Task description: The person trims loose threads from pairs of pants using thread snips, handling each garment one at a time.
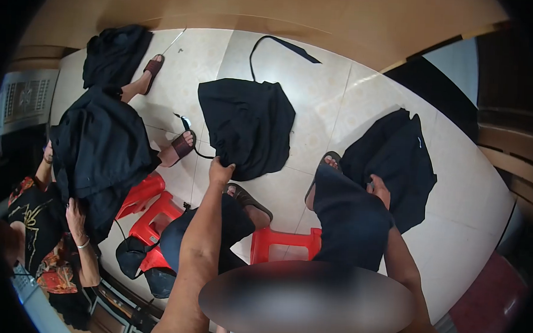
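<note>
My left hand (221, 171) is closed in a pinch on the lower edge of a black cloth (247, 127), which lies bunched on the tiled floor in front of me. A thin black strap runs out from the top of this cloth. Off to the right, my right hand (379, 190) touches a second black cloth (397, 166) spread beside my right foot. Its thumb and fingers are bent at the cloth's near edge, and part of the hand is hidden behind my knee.
At the left sits another person (49, 234) holding a large black cloth (104, 147). Another dark pile (115, 56) lies beyond their foot. Red stools (284, 241) stand below me and between us. A brown panel (255, 17) borders the floor at the top.
</note>
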Available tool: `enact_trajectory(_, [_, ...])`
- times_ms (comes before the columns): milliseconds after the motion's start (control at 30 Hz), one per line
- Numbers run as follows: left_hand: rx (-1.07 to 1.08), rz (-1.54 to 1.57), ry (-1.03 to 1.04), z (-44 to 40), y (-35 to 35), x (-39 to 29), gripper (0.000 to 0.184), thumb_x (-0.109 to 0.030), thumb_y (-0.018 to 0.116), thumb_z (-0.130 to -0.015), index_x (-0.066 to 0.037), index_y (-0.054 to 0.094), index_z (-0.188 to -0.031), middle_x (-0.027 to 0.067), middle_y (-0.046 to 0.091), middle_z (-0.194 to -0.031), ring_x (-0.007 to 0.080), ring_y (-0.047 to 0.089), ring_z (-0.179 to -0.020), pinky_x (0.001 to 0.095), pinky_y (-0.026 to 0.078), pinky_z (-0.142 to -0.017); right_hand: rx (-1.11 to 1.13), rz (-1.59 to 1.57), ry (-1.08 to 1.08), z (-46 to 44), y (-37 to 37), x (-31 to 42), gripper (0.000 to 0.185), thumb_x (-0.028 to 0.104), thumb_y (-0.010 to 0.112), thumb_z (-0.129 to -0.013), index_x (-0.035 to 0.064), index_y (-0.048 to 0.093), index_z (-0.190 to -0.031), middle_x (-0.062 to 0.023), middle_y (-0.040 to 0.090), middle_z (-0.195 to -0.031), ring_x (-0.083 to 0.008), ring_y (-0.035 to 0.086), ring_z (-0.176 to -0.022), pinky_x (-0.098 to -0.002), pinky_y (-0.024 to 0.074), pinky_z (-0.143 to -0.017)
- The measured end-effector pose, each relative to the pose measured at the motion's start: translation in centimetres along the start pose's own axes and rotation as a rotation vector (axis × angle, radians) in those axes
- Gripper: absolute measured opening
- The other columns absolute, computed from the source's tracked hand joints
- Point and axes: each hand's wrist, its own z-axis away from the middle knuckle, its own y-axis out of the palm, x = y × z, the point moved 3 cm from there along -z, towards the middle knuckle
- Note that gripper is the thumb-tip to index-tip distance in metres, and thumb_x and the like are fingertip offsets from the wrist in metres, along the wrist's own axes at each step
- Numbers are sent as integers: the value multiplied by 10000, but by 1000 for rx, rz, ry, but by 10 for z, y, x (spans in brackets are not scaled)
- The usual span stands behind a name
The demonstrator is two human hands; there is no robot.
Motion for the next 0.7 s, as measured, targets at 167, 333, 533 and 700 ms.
enact_trajectory(167, [25,20,22,0,16,0,638,-278,790,-825,55,562,-1320,243,573,-1342,351,616,-1165,380,498,-971,155,24,139,11,1,26,365,170,626,-917,15,609,-1247,-137,687,-1013,-312,658,-860,-375,502,-763])
enact_trajectory(333, [53,-162,41,-3,17,-23,584,-328,780,-813,-6,613,-1271,234,529,-1356,364,582,-1172,398,494,-973,127,-225,339,24,2,9,314,195,637,-932,10,634,-1186,-105,665,-901,-238,608,-782,-328,472,-721])
enact_trajectory(533, [-3,-249,184,5,27,-42,368,-327,740,-800,-63,665,-1045,195,588,-1154,370,592,-992,412,508,-877,110,-309,284,-18,-46,71,263,260,585,-992,12,669,-1009,-57,598,-748,-171,540,-689,-298,442,-662])
enact_trajectory(700, [110,97,190,12,38,-50,221,-251,685,-833,-58,582,-871,103,544,-839,281,559,-759,351,496,-749,362,-150,-89,-100,-78,164,347,268,516,-1018,-16,589,-832,-124,608,-751,-266,541,-671,-384,460,-683])
